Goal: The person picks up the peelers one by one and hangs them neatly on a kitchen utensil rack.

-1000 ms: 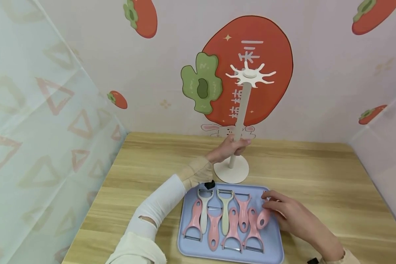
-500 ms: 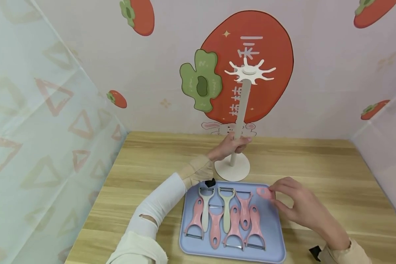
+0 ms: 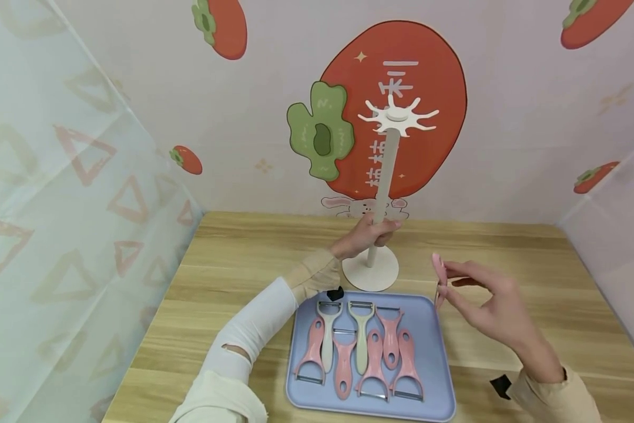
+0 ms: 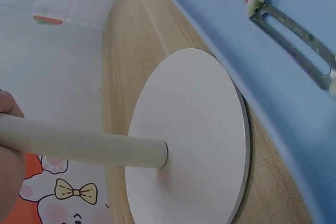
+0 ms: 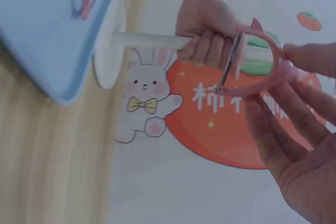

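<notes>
A pink peeler (image 3: 440, 270) is pinched by thumb and fingers of the right hand (image 3: 493, 299), near the far right corner of the blue tray (image 3: 434, 370); the white stand (image 3: 386, 170) is gripped at its pole by the left hand (image 3: 363, 237). Seven more peelers (image 3: 344, 364) are laid on the tray. Behind, 柿, 柿 and 利 can be read on a red fruit print (image 3: 435, 76)

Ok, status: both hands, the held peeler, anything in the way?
Left hand gripping the white stand. Right hand holding a pink peeler, clear of the tray. No obstruction visible between peeler and stand.
</notes>
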`<state>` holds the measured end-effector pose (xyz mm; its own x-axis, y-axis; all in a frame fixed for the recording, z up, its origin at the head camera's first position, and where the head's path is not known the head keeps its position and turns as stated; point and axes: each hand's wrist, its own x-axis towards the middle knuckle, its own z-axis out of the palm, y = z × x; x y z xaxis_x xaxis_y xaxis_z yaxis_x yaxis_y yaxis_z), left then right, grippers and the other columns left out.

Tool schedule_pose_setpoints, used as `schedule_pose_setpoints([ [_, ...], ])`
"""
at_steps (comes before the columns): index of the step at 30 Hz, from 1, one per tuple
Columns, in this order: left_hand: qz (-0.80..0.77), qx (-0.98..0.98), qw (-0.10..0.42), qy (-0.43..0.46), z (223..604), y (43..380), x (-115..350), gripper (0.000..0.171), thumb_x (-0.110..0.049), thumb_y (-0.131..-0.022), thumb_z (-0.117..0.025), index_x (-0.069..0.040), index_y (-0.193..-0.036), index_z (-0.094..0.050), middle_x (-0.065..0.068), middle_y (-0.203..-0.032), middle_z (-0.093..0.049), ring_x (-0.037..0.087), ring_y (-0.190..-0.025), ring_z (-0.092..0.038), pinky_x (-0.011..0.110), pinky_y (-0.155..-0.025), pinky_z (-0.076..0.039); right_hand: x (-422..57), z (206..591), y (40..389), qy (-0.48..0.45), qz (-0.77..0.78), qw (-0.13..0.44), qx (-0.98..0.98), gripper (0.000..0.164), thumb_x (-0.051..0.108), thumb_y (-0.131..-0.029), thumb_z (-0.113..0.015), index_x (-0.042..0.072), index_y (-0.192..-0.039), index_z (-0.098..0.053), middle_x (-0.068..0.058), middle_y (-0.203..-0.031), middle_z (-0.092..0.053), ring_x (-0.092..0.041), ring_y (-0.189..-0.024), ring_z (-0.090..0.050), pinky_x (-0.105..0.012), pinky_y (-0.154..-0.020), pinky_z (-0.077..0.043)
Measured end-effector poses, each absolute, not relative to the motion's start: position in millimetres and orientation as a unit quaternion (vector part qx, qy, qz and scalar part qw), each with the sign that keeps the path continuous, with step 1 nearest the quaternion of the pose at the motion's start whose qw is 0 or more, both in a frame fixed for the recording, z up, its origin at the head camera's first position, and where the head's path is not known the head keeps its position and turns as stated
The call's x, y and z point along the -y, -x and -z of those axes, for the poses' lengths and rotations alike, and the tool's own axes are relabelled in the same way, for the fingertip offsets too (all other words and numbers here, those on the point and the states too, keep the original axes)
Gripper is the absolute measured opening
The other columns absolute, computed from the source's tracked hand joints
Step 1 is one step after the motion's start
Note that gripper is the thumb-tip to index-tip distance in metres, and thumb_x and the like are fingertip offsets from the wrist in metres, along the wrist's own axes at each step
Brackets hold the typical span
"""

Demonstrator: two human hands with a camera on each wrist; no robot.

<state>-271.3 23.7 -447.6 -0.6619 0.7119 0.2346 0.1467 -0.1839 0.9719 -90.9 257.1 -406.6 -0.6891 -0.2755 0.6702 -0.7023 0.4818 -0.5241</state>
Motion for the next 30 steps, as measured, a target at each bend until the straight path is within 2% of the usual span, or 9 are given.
schedule_pose_setpoints([
  [6,-0.689,-0.599,0.212,-0.350,449,271,-24,0.051,-0.016,-0.102,-0.054,-0.005,-0.057,-0.035,-0.002,-0.049,-0.029,0.014,-0.048,-0.024,0.028,-0.051,-0.021,-252,389,97,-0.262,-0.439,0.299,0.806,0.063,-0.023,-0.057,-0.084,-0.008,-0.117,-0.074,-0.017,-0.099,-0.078,-0.002,-0.092,-0.073,-0.016,-0.078,-0.057],
  [12,-0.686,-0.602,0.208,-0.354,449,270,-23,0.052,-0.015,-0.103,-0.054,-0.003,-0.056,-0.035,-0.003,-0.049,-0.030,0.014,-0.048,-0.025,0.028,-0.050,-0.021,-246,375,101,-0.265,-0.458,0.321,0.785,0.062,-0.025,-0.058,-0.082,-0.012,-0.118,-0.072,-0.020,-0.094,-0.077,-0.005,-0.094,-0.074,-0.016,-0.081,-0.057],
  [24,-0.683,-0.601,0.203,-0.362,449,270,-25,0.052,-0.018,-0.103,-0.053,-0.004,-0.057,-0.034,-0.002,-0.050,-0.029,0.015,-0.049,-0.024,0.028,-0.053,-0.023,-234,342,115,-0.276,-0.494,0.371,0.736,0.052,-0.021,-0.066,-0.080,-0.017,-0.117,-0.070,-0.021,-0.093,-0.077,-0.007,-0.090,-0.075,-0.017,-0.081,-0.057],
  [30,-0.687,-0.597,0.207,-0.358,446,269,-24,0.052,-0.013,-0.103,-0.053,-0.005,-0.056,-0.034,-0.002,-0.049,-0.028,0.014,-0.047,-0.024,0.028,-0.051,-0.021,-228,321,122,-0.273,-0.507,0.388,0.720,0.051,-0.022,-0.067,-0.079,-0.017,-0.117,-0.070,-0.019,-0.092,-0.078,-0.009,-0.090,-0.076,-0.019,-0.081,-0.058],
])
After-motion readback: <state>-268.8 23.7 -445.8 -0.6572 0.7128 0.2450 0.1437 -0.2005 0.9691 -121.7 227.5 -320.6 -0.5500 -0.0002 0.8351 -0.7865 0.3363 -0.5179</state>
